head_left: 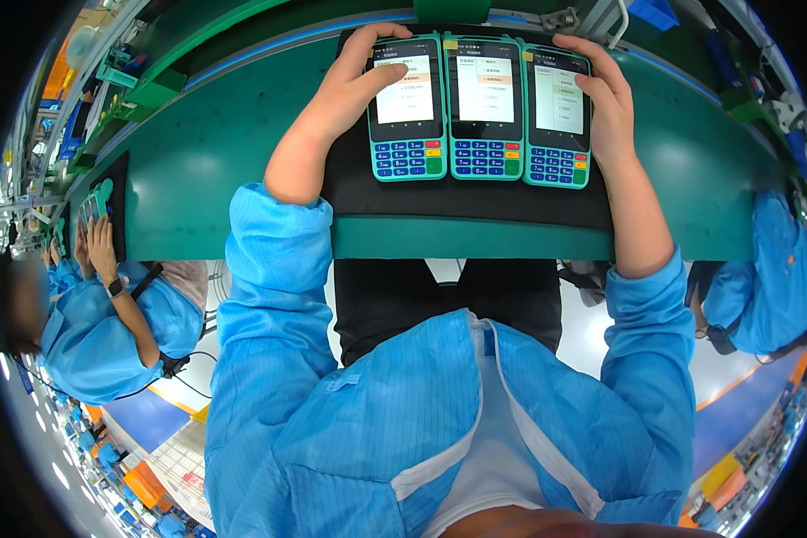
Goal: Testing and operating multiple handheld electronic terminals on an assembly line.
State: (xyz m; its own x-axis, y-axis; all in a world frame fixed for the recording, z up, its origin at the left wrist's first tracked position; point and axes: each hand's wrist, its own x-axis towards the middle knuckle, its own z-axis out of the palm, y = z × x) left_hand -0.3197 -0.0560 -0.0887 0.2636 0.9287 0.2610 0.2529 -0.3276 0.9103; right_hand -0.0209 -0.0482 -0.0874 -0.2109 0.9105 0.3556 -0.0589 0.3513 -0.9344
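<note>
On the black mat (466, 204) over the counter (224, 161), three card machines (485, 134) lie face up side by side, apparently so their screens (484, 94) read easily, while the left hand (354, 76) and right hand (611, 99) flank the row, each grip apart, thumb over an outer screen.

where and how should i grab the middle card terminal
The middle card terminal, lying screen up, is probably best pinched at its near short end, below the keypad, coming from the wearer's side. The left terminal and right terminal crowd its long sides, while that end faces the black mat.
</note>
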